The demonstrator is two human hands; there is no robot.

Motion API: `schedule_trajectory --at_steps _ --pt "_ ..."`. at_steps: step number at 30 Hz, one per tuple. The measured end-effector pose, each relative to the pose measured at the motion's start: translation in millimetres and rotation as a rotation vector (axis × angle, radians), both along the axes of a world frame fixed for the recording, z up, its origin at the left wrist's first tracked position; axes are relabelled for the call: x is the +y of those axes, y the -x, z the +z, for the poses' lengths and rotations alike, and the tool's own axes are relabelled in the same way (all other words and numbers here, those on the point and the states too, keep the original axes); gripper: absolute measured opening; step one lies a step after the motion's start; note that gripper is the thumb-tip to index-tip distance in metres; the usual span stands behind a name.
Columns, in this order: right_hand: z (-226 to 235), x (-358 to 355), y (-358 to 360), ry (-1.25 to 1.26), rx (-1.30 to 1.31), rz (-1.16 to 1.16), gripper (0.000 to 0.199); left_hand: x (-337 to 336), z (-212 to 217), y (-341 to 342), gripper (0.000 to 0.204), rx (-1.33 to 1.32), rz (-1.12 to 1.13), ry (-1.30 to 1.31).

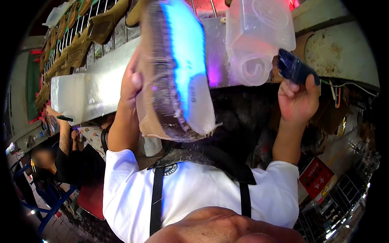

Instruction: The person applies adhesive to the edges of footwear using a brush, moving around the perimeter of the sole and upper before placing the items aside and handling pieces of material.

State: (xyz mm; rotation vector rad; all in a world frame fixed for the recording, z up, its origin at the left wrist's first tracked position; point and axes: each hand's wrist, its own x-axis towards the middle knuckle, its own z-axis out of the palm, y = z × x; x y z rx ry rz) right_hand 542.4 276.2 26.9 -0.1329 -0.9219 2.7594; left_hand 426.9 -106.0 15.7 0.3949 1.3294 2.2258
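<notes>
Brown shoe, held over the near edge of a metal counter, with its pale underside displayed; motion blur softens the detail. The left hand is closed about the shoe's left flank. The right hand, out past the near edge on the counter's right, grips a short dark-bristled brush, its tuft directed up and leftward, well apart from the shoe.

Stage of work, as judged from where I stand: brushing of the underside appears to be in hand, with shoe and brush both taken up but not in contact. A dark, fuzzy band lies between the brown side and the pale underside. Blue light covers part of that underside, so whether any coat has been laid, or how much surface is left, cannot be told.

Surroundings: a translucent plastic container stands on the counter's right portion, and a clear plastic box at its left end. Beyond the counter, to the left, tan shoes lie in rows; their own state of completion is not evident. A co-worker in dark clothing sits at the counter's left end, on the near side.
</notes>
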Motion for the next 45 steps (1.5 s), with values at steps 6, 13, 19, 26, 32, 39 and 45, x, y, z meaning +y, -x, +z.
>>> schedule_trajectory --at_steps 6,13,19,26,32,39,45 --pt "-26 1 -19 -0.059 0.112 -0.178 0.033 -33 0 105 0.056 0.480 -0.026 0.259" --pt "-34 -10 -21 -0.385 0.055 -0.278 0.042 32 10 206 0.045 1.174 -0.010 0.678" --pt "-50 -3 -35 -0.591 -0.072 -0.356 0.051 144 31 318 0.052 2.028 -0.258 0.781" --pt "-65 -5 -24 -0.521 0.027 -0.328 0.045 206 -43 400 0.024 2.658 -0.436 1.042" --pt "-64 -6 -21 -0.576 0.049 -0.271 0.046 212 -42 387 0.030 2.759 -0.162 0.650" --pt "-61 -10 -10 -0.612 0.070 -0.219 0.047 152 -30 258 0.045 2.074 0.272 1.084" --pt "-58 -21 -15 -0.497 -0.167 -0.226 0.048 46 -70 55 0.034 1.309 0.313 0.833"
